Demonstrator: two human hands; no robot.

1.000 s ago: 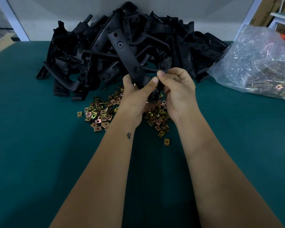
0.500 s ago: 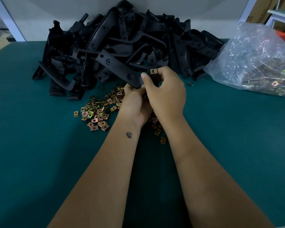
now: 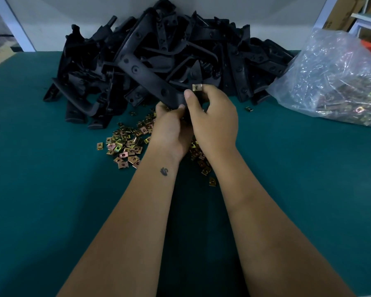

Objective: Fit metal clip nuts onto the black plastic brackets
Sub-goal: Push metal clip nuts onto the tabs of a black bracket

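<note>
Both hands together above the loose nuts: left hand (image 3: 169, 129) gripping the bracket (image 3: 150, 79), long axis running up-left toward the pile, right hand (image 3: 212, 121) pinching a clip nut (image 3: 197, 87) at its near end.

Both hands raised together, left (image 3: 169, 130) and right (image 3: 214, 121) fingers curled, gripping

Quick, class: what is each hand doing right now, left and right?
Left hand: grips the lower end of the black bracket.
Right hand: pinches a metal clip nut at the bracket's end.
</note>
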